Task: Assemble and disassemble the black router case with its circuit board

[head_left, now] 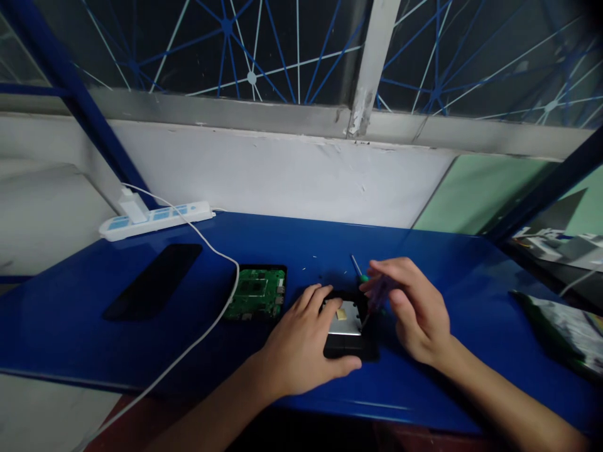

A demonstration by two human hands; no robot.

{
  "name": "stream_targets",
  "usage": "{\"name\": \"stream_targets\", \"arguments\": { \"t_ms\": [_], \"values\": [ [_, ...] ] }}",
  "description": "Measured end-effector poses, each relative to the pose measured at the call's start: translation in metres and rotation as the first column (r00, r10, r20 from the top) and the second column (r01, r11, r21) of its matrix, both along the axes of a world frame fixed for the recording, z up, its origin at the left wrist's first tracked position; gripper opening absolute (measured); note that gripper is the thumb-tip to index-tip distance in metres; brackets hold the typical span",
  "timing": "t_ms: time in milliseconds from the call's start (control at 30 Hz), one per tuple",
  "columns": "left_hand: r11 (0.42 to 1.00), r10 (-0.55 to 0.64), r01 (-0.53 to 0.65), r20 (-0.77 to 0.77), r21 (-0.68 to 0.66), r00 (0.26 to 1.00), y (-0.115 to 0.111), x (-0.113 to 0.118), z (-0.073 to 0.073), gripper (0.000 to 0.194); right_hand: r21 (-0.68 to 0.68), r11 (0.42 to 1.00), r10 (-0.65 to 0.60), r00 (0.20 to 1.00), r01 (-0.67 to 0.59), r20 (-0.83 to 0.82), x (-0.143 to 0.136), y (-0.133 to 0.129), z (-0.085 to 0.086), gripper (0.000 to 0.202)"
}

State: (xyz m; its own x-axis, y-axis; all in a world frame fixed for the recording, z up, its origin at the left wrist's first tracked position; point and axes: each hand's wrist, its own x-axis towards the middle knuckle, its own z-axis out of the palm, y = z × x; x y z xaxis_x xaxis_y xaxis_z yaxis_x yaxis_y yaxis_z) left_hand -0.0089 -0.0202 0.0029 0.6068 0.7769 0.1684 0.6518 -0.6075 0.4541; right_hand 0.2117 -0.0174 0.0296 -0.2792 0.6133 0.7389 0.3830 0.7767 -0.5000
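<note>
A black plastic casing [351, 346] with a silver metal plate [346, 325] and a small yellowish pad [342, 314] lies on the blue table. My left hand [301, 342] grips it from the left, fingers over its far side and thumb along the near edge. At the casing's right side, my right hand [414, 311] is closed around a purple-handled tool [380, 290], probably a screwdriver; its tip is hard to make out. Just beyond lies a screwdriver [357, 265] with a green handle, partly hidden by my right fingers. Left of my hands sits a green circuit board [258, 292] in a black shell.
A dark flat phone-like slab [153, 282] lies at the left. The white cable [207, 333] crosses the table and passes over the board's edge. Behind are a white power strip [160, 220] and the wall. A crumpled plastic packet [565, 326] lies at the right edge.
</note>
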Motion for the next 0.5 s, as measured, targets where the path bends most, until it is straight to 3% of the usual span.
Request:
{"name": "stream_targets", "arguments": {
  "t_ms": [200, 367, 500],
  "values": [
    [1.0, 0.007, -0.008, -0.006, -0.01, 1.0, -0.0002, -0.0003, 0.0011, 0.079, -0.056, 0.997, -0.044, 0.999, 0.044, 0.017, -0.0034, -0.0039, 0.0006, 0.055],
    [1.0, 0.007, -0.008, -0.023, -0.021, 1.0, -0.0001, 0.0, 0.0026, 0.082, -0.005, 0.997, -0.076, 0.997, 0.076, -0.025, -0.0026, 0.0018, -0.0022, 0.06],
    [1.0, 0.003, -0.003, -0.024, -0.021, 1.0, -0.0004, 0.0008, 0.0031, 0.081, 0.076, 0.995, -0.071, 0.997, 0.072, -0.017, 0.0012, 0.0053, -0.0041, 0.049]
  ]
}}
